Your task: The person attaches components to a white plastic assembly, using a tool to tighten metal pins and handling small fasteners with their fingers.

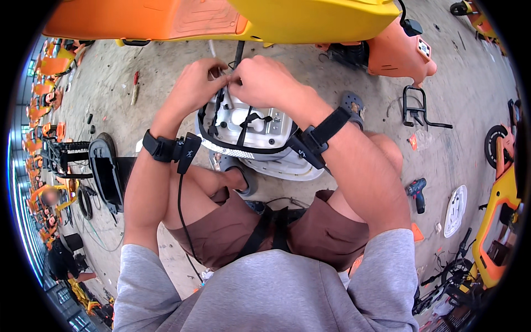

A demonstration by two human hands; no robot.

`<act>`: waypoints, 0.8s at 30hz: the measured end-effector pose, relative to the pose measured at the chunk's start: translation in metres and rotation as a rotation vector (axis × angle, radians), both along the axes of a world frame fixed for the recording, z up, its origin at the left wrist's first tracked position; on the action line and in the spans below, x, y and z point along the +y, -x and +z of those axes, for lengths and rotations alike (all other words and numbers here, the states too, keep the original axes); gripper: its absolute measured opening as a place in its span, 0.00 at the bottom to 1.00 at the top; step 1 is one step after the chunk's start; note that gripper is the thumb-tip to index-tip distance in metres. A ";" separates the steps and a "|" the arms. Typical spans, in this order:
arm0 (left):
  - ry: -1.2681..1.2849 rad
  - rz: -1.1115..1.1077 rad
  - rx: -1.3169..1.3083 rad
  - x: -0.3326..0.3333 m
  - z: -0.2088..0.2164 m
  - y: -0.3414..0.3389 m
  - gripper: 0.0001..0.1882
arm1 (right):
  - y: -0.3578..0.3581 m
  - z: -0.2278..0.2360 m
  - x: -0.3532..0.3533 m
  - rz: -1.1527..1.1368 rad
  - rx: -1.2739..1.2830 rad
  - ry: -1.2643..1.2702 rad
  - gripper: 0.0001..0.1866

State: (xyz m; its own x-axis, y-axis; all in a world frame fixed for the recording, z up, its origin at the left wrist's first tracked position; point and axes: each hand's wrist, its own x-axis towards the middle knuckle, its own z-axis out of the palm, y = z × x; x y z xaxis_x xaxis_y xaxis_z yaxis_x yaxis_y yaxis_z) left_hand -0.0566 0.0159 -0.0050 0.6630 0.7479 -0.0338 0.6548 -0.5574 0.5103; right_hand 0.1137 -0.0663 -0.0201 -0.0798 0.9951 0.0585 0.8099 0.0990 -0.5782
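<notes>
My left hand [198,84] and my right hand [263,82] meet fingertip to fingertip, both closed in a pinch. What they grip is small and hidden between the fingers. Directly below them lies a white and silver shell-like part [263,124] with a black rim, tilted over my feet. Black wiring [251,120] runs across its inner face and up toward my fingers. A dark rod or cable [239,53] shows just beyond my hands, leading up to the yellow body panel [321,19] overhead.
An orange footboard [204,16] spans the far edge, beside an orange scooter part [395,52]. A cordless drill [417,193], a white oval cover [456,211] and a black metal bracket [416,108] lie right. Left are a red-handled tool [135,87] and a black bin-like part [108,174].
</notes>
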 end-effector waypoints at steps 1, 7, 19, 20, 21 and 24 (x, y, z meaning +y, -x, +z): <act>0.015 0.005 -0.013 -0.004 0.006 -0.004 0.14 | 0.001 -0.003 0.003 -0.063 0.017 -0.045 0.13; 0.002 -0.060 0.019 -0.003 0.008 -0.005 0.12 | -0.004 -0.013 0.008 -0.160 -0.109 -0.137 0.13; 0.035 0.064 0.038 -0.003 -0.001 -0.010 0.14 | 0.006 -0.017 0.009 -0.033 -0.016 0.026 0.14; 0.010 0.035 0.024 -0.002 -0.004 -0.008 0.13 | 0.004 -0.017 0.008 0.016 0.010 0.037 0.14; 0.004 0.044 -0.003 -0.003 -0.004 -0.008 0.13 | 0.003 -0.012 0.007 -0.015 0.035 0.046 0.14; -0.010 0.049 -0.054 -0.005 -0.002 -0.009 0.13 | 0.002 -0.003 0.006 -0.120 0.060 -0.008 0.13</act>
